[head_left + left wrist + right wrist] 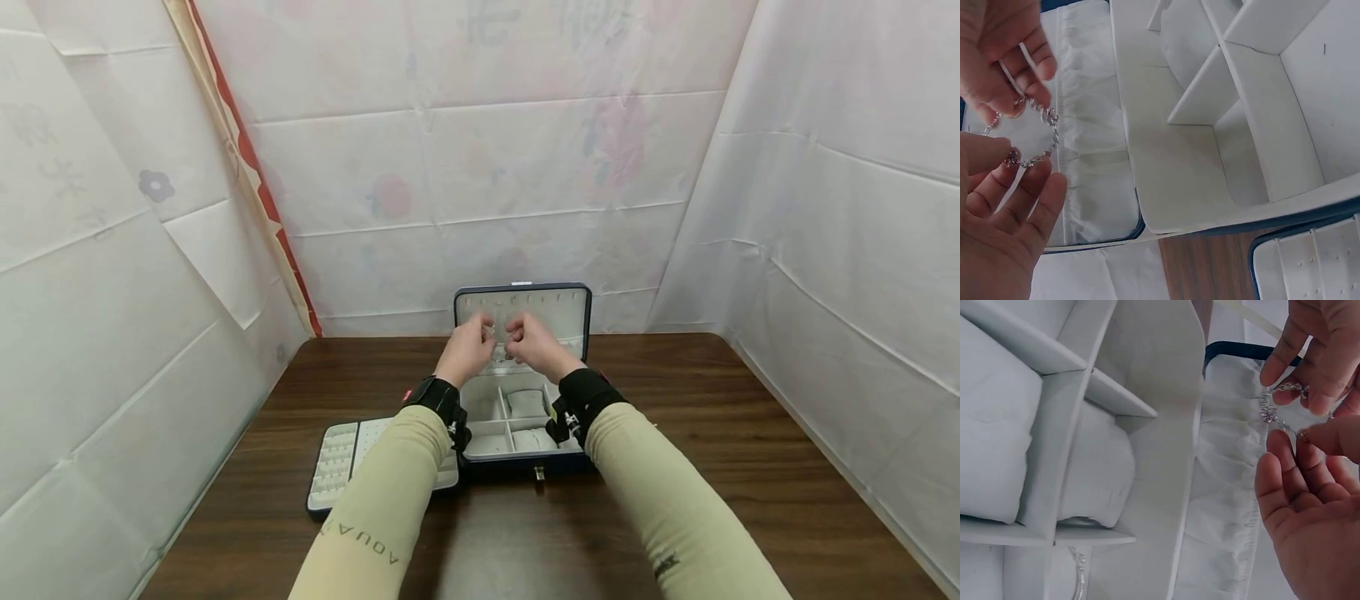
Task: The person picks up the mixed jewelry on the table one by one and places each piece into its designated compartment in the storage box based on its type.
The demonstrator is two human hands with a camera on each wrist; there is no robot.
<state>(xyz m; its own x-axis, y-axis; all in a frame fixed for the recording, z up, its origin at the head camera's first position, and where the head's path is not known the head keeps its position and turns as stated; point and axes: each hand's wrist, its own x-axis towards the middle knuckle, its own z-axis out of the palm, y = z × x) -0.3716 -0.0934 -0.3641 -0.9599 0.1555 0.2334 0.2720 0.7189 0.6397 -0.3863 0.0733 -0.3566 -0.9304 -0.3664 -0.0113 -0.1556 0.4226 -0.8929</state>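
A silver chain bracelet (1054,119) with small ornaments hangs in a loop between both hands. My left hand (467,348) pinches one part of it between thumb and fingers. From the other side my right hand (536,343) pinches it too, its remaining fingers spread in the right wrist view. One cluster of the bracelet (1269,414) shows near the left hand's fingertips there. Behind the hands stands the raised lid (562,308) of a navy jewelry box (487,463), with a row of hooks and a ruffled fabric pocket (1222,450).
White-lined compartments fill the box, several with pale cushions (525,403); one cushion carries a silver chain (1080,575). A metal latch (539,473) sits at the front. Left of the box lies a navy-edged white tray (333,467) on the brown wooden table (675,400). White sheets (480,167) surround the table.
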